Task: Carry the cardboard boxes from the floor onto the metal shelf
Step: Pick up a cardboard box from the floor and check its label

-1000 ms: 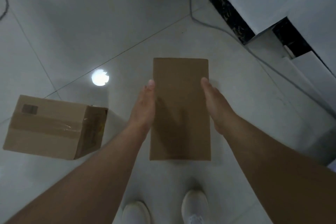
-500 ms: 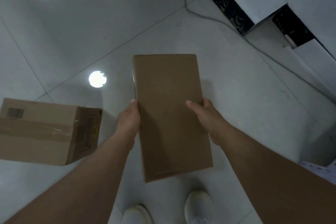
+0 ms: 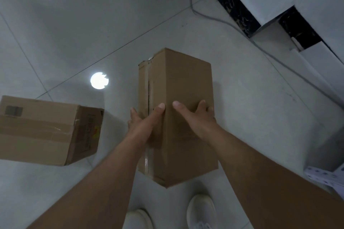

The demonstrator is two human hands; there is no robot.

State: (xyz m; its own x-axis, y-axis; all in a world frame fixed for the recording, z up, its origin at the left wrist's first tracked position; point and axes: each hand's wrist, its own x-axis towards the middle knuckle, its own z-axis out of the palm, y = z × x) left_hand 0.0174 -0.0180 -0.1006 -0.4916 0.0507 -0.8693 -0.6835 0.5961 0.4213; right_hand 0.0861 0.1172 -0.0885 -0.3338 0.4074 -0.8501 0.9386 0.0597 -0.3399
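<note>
We hold the tall cardboard box (image 3: pixel 186 109) off the tiled floor (image 3: pixel 74 33), tilted. Our left hand (image 3: pixel 143 126) grips its taped side and our right hand (image 3: pixel 197 117) its plain face. We should level it and support it underneath before turning toward the perforated shelf post (image 3: pixel 327 176). Both this and the second box (image 3: pixel 44 130) are taped shut, contents unseen.

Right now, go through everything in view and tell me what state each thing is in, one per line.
Narrow cardboard box: lifted off the floor, turned edge-up, taped seam facing left.
Left hand: gripping the box's taped side.
Right hand: gripping the box's plain side.
Large cardboard box: lying on the floor, taped shut.
Metal shelf: only a corner shows.
Cable: lying loose along the floor.
</note>
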